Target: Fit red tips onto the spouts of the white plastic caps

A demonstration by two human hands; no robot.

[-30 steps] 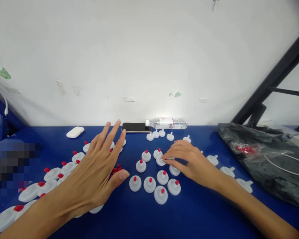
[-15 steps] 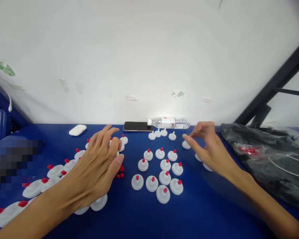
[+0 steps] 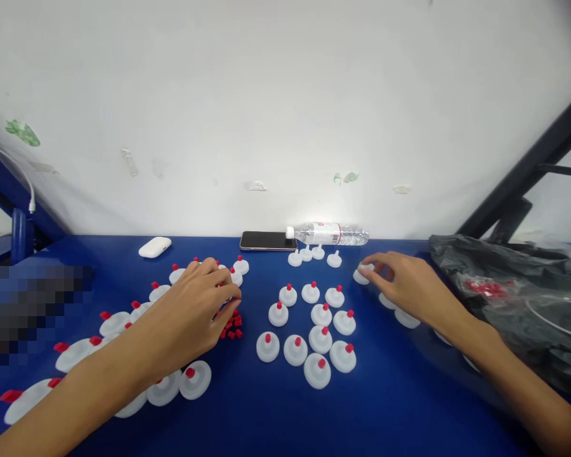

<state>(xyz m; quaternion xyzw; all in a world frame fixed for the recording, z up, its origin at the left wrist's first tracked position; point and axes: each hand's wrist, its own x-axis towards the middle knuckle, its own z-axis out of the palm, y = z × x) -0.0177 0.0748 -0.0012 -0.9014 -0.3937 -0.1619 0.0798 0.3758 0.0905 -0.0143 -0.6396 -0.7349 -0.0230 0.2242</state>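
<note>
My left hand (image 3: 190,311) is bent over a small pile of red caps (image 3: 231,322), thumb and fingertips drawn together at its edge. Whatever is between those fingertips is hidden. At the right, my right hand (image 3: 400,282) has its thumb and fingers closed on a white round lid with a spout (image 3: 361,275), which stays on the blue table. More white lids (image 3: 406,318) lie partly under the right hand and forearm. Between the hands stand several white lids fitted with red caps (image 3: 320,340). Others with red caps (image 3: 195,381) surround my left forearm.
At the back lie a phone (image 3: 266,240), a clear plastic bottle (image 3: 333,233) on its side and several bare white lids (image 3: 334,259). A white earbud case (image 3: 155,247) sits back left. A black plastic bag (image 3: 504,330) with a packet of red caps (image 3: 488,287) covers the right side.
My left hand has lowered and its fingers have curled in toward the red caps. My right hand has come down and closed on the white lid. The view has shifted slightly.
</note>
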